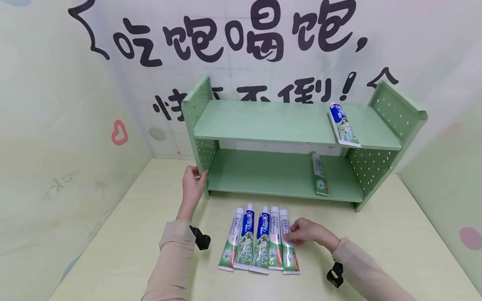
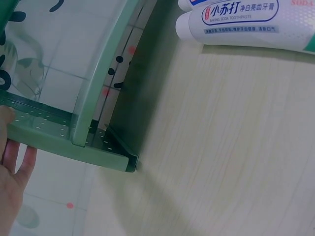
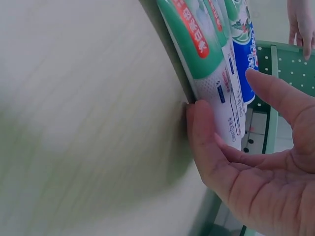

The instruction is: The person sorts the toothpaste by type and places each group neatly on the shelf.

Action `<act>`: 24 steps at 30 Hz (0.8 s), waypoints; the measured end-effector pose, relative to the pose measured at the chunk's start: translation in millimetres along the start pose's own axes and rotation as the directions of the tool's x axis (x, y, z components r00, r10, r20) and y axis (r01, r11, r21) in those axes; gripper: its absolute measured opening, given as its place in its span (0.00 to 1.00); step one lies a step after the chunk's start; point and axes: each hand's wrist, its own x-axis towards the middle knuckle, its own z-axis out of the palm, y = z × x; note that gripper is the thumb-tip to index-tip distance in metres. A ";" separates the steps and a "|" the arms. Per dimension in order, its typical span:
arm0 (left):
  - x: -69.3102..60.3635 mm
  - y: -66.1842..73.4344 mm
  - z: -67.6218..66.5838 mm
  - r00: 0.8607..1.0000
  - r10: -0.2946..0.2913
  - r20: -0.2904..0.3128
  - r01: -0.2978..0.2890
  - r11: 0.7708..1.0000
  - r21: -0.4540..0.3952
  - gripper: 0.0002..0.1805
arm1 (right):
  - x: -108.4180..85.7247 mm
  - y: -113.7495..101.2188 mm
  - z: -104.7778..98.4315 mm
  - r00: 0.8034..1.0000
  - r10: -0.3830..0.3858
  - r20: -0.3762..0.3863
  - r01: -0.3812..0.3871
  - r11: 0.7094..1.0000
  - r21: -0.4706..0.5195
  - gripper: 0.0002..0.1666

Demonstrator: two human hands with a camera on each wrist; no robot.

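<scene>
My left hand (image 1: 193, 188) grips the left side panel of a green two-tier shelf (image 1: 260, 121). In the left wrist view its thumb lies on one face of the panel and its fingers on the other. Several toothpaste tubes lie side by side before the shelf, caps towards it. At the rightmost white-and-green toothpaste tube (image 1: 290, 255) is my right hand (image 1: 310, 230). The right wrist view shows the fingertips (image 3: 202, 115) against this tube's side edge, while the thumb reaches over the tubes without visibly pinching. Two blue-and-green toothpaste tubes, one of them here (image 1: 262, 240), lie mid-row.
One blue-and-green tube (image 1: 343, 125) lies on the upper tier, towards the right. Below it, a white-and-green tube (image 1: 319, 173) rests on the lower tier. The shelf stands on a pale wooden table (image 1: 124, 251) against a wall with black lettering.
</scene>
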 end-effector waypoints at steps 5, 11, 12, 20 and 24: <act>0.2 0.3 1.2 1.000 -0.006 0.002 0.006 1.000 0.003 0.18 | -0.7 -0.5 7.1 0.998 0.031 -0.050 -0.031 0.999 -0.008 0.15; 0.1 0.2 0.8 1.000 0.004 0.000 -0.004 1.000 0.000 0.18 | 1.9 -1.9 15.1 0.992 0.079 -0.098 -0.078 0.997 0.014 0.15; 0.1 -0.1 0.8 1.000 0.007 0.000 -0.007 1.000 0.004 0.18 | 2.5 -1.8 15.9 0.991 0.086 -0.098 -0.085 0.996 0.017 0.15; -0.2 -0.9 0.8 1.000 0.024 0.004 -0.024 1.000 0.010 0.18 | 4.2 -2.1 18.1 0.989 0.110 -0.101 -0.107 0.994 0.032 0.14; -0.1 0.0 0.0 1.000 0.014 0.011 -0.014 1.000 0.003 0.18 | 5.4 -3.9 18.3 0.988 0.113 -0.102 -0.111 0.994 0.026 0.13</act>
